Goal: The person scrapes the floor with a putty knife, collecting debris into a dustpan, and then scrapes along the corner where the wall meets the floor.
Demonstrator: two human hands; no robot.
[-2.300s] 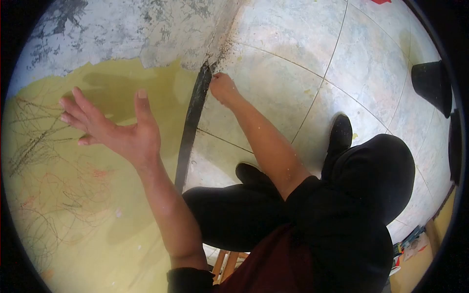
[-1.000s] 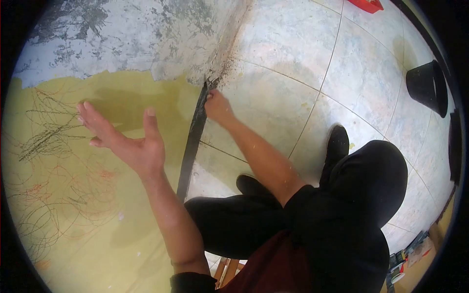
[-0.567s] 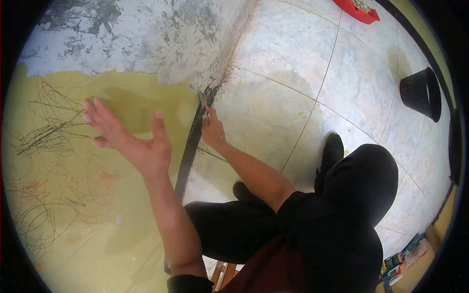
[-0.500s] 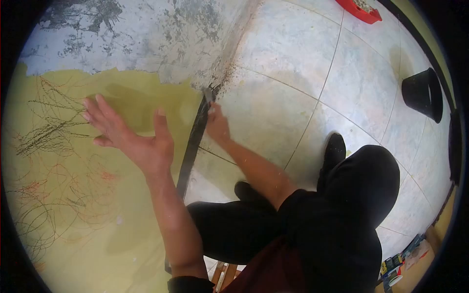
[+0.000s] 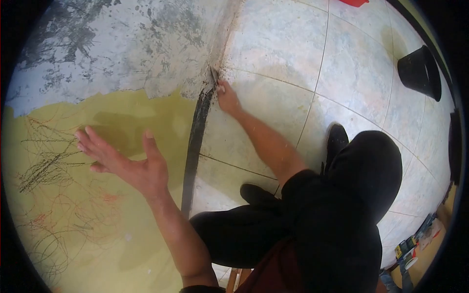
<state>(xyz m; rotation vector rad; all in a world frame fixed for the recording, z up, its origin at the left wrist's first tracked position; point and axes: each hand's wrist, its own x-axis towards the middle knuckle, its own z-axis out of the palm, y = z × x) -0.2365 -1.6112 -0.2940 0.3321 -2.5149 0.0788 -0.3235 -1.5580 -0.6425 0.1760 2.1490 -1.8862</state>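
My right hand [image 5: 228, 97] is closed around a small scraper [image 5: 214, 75], its metal blade pointing away from me into the corner where wall meets floor. The blade sits just past the broken end of the black skirting strip [image 5: 199, 124]. Dark crumbs lie on the floor tiles around it. My left hand [image 5: 144, 171] is spread out, thumb up and fingers apart, in front of the yellow-green painted wall [image 5: 146, 224] with black and orange scribbles on it. Farther along, the wall's bare patch [image 5: 122, 44] is whitish grey with dark blotches.
A black bucket [image 5: 419, 74] lies tilted on the pale tiled floor [image 5: 273, 44] at the right. The edge of a red tray [image 5: 352, 2] shows at the top. Several small items, including a yellow and dark package [image 5: 405, 247], are at the lower right. My black shoe [image 5: 336, 141] is on the tiles.
My right hand has moved the scraper farther along the corner, past the black strip's end. The view has tilted, showing more bare wall. My left hand stays spread before the scribbles.
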